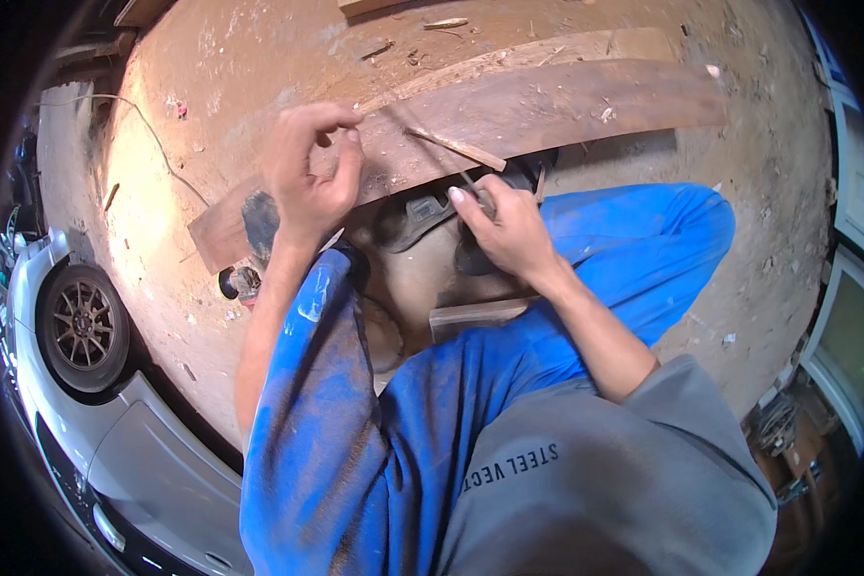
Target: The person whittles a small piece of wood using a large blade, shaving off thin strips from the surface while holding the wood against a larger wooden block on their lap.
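My left hand [317, 178] hovers over the left part of a long brown plank [557, 108], its fingers loosely curled, with a gap between thumb and forefinger and nothing in it. My right hand [511, 230] is closed round the handle of a thin, dark-shafted tool [467, 179] at the plank's near edge. The shaft slants up and left over the wood; its far end is blurred, so I cannot tell its exact kind. A narrow wooden stick [463, 152] lies slantwise on the plank just beyond my right hand. Wood chips are scattered over the plank.
Another pale board [605, 44] lies behind the plank. A short wood block [480, 315] sits on the floor between my legs. A silver car [154, 446] with a dark wheel [83, 326] stands at the left. A thin cable [154, 137] crosses the floor. White-framed panels [845, 331] line the right.
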Motion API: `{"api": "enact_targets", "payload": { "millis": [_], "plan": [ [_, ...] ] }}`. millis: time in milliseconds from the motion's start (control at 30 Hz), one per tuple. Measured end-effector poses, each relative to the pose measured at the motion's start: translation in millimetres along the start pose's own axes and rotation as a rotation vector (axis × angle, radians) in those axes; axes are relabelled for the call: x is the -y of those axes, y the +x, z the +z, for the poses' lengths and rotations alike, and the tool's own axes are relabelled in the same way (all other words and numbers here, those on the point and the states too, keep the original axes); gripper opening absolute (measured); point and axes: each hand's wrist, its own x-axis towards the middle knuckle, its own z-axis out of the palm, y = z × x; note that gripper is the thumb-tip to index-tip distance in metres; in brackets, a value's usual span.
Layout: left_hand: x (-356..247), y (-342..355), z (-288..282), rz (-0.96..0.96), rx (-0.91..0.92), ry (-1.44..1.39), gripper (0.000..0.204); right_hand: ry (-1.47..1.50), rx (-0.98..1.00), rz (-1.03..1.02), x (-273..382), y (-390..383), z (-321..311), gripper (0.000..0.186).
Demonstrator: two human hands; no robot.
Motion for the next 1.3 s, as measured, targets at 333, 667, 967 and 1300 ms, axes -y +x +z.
{"api": "enact_targets", "payload": {
  "millis": [333,667,967,1300],
  "plan": [
    [14,-15,39,-0.012,0.476,0.123,0.04,-0.246,-0.255,-0.003,-31,15,-16,0.034],
    [23,-22,46,-0.32,0.483,-0.091,0.023,-0.073,-0.079,0.098,-35,19,-21,0.033],
    [22,-23,38,-0.783,0.339,-0.526,0.034,0.24,0.005,0.226,-25,13,-15,0.032],
    [22,-22,35,-0.953,0.216,-0.511,0.022,0.216,0.028,0.145,-4,5,-19,0.032]
  ]
}}
